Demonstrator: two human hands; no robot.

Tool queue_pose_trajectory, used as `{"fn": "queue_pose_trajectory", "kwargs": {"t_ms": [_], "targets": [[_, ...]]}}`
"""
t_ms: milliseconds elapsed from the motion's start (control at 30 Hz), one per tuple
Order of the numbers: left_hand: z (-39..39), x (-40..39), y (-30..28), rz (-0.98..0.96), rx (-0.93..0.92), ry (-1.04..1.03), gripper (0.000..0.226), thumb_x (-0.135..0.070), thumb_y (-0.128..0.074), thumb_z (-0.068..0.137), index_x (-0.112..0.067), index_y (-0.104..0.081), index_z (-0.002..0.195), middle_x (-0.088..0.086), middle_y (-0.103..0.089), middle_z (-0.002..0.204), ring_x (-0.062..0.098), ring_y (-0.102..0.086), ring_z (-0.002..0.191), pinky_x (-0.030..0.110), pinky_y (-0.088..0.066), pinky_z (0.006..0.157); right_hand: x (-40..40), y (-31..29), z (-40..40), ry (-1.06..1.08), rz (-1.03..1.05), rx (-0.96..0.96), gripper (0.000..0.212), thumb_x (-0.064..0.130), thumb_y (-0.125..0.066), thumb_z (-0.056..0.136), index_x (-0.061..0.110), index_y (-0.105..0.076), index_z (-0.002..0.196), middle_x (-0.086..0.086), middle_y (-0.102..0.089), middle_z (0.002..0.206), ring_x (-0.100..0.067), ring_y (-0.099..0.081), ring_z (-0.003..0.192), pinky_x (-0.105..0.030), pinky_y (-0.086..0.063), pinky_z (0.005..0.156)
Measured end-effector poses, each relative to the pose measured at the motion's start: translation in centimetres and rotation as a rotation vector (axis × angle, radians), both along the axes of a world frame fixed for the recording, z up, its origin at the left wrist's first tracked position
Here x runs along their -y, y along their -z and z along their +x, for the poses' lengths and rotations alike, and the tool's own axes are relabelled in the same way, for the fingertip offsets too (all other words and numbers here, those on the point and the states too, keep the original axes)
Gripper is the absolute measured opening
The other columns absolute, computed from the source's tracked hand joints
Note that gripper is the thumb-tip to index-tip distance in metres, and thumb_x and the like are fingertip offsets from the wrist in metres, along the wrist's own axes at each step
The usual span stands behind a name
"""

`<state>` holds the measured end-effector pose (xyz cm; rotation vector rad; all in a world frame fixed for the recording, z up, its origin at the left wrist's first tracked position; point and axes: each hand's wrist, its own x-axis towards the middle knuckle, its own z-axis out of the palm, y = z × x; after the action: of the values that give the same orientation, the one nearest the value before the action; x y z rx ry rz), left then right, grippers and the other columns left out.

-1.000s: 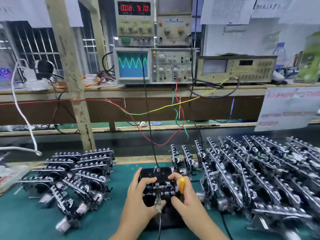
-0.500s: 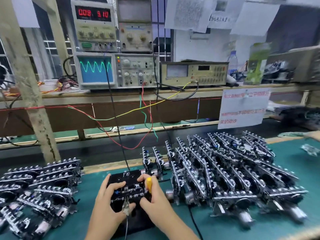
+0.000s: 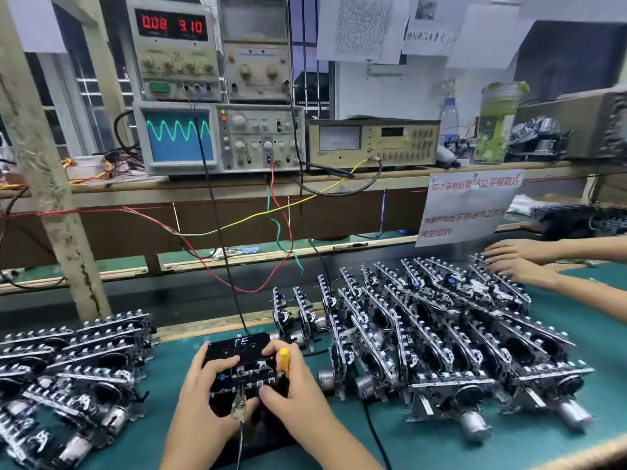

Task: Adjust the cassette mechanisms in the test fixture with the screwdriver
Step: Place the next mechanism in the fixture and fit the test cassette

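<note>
Head view showed the left hand (image 3: 203,395) curled round the black boxy test fixture (image 3: 239,364) on the green worktop (image 3: 441,446), steadying its edge. Its small open-framed metal cassette mechanism (image 3: 249,371) looked light, stiff, fiddly. Right-hand fingers (image 3: 271,349) pinched the yellow-handled screwdriver (image 3: 284,361).

On the green desk (image 3: 441,446) both hands grip the black test fixture (image 3: 237,351): the left hand (image 3: 200,401) curls over its left edge, the right hand (image 3: 291,398) holds its right side with the yellow-handled screwdriver (image 3: 284,361) tucked in the fingers. Cassette mechanisms (image 3: 441,334) stand in rows to the right, more are piled (image 3: 71,368) at left. Another person's hands (image 3: 519,259) rest on the far rows, apparently flat
</note>
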<state>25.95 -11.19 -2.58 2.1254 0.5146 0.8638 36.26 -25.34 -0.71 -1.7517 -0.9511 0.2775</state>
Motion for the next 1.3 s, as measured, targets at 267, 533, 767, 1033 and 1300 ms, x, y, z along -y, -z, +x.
{"fn": "queue_pose_trajectory", "kwargs": {"t_ms": [267, 533, 767, 1033, 1300], "targets": [[0.03, 0.0, 0.16, 0.019, -0.016, -0.012, 0.076, -0.027, -0.095, 0.06, -0.068, -0.051, 0.107, -0.03, -0.024, 0.157, 0.014, -0.048, 0.134, 0.04, -0.044, 0.101, -0.04, 0.07, 0.09, 0.005, 0.0, -0.013, 0.049, 0.023, -0.062, 0.088, 0.054, -0.042, 0.12, 0.016, -0.046, 0.104, -0.008, -0.049, 0.103, -0.032, -0.045, 0.096], [-0.13, -0.07, 0.13, 0.013, -0.014, -0.012, 0.075, -0.028, -0.094, 0.062, -0.066, -0.051, 0.109, -0.033, -0.02, 0.157, 0.014, -0.046, 0.135, 0.042, -0.044, 0.103, 0.01, -0.12, 0.01, 0.0, 0.011, -0.039, 0.048, 0.024, -0.064, 0.088, 0.051, -0.043, 0.122, 0.015, -0.048, 0.105, -0.007, -0.052, 0.1, -0.031, -0.048, 0.091], [-0.17, 0.21, -0.21, 0.016, -0.013, -0.011, 0.076, -0.025, -0.094, 0.063, -0.068, -0.049, 0.107, -0.032, -0.02, 0.157, 0.013, -0.044, 0.137, 0.038, -0.043, 0.102, -0.03, -0.08, 0.03, 0.006, 0.011, -0.037, 0.048, 0.026, -0.065, 0.088, 0.052, -0.043, 0.122, 0.016, -0.049, 0.108, -0.005, -0.051, 0.105, -0.029, -0.047, 0.093], [-0.31, 0.52, -0.6, 0.004, 0.008, 0.007, 0.072, -0.024, -0.095, 0.063, -0.066, -0.053, 0.105, -0.026, -0.023, 0.158, 0.015, -0.046, 0.136, 0.039, -0.044, 0.103, 0.04, 0.03, 0.13, 0.001, 0.048, -0.017, 0.045, 0.025, -0.066, 0.089, 0.048, -0.045, 0.12, 0.02, -0.047, 0.101, 0.004, -0.047, 0.1, -0.015, -0.039, 0.091], [-0.25, 0.5, -0.53, 0.001, 0.023, 0.009, 0.076, -0.024, -0.095, 0.062, -0.068, -0.051, 0.106, -0.028, -0.023, 0.157, 0.011, -0.047, 0.135, 0.033, -0.043, 0.101, 0.04, -0.07, 0.11, 0.002, 0.056, -0.013, 0.044, 0.023, -0.067, 0.089, 0.044, -0.047, 0.122, 0.019, -0.047, 0.102, 0.003, -0.048, 0.104, -0.014, -0.039, 0.092]]}}
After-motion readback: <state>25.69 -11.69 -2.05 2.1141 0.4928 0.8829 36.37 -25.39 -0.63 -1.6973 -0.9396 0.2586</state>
